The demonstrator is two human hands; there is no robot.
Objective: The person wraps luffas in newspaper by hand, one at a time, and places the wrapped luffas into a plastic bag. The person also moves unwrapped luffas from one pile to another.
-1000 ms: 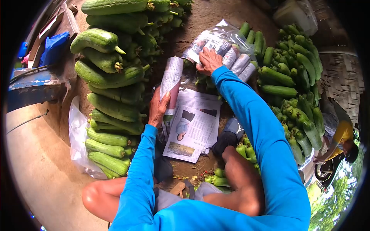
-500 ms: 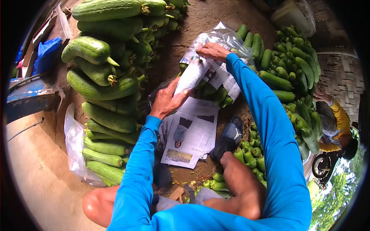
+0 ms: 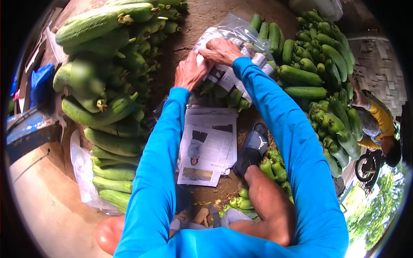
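My left hand (image 3: 190, 72) and my right hand (image 3: 221, 51) are close together over a clear plastic bag (image 3: 241, 26). The fingers of both are bent onto newspaper at the bag's left side; what lies under them is hidden. Several long green gourds wrapped in printed newspaper (image 3: 226, 79) lie in or on the bag, with green ends (image 3: 235, 98) poking out towards me. Below them, a stack of flat newspaper sheets (image 3: 206, 148) lies on the dirt ground in front of my body.
A tall pile of green gourds (image 3: 114, 109) stands on the left, with a white plastic sheet (image 3: 81, 172) beside it. More gourds (image 3: 301, 77) are heaped on the right, near a person in a yellow sleeve (image 3: 378, 116). My sandalled foot (image 3: 254, 148) is beside the newspapers.
My left hand has moved up and forward with the newspaper roll, now close beside my right hand. The white roll that showed between them is mostly hidden. The view has shifted slightly.
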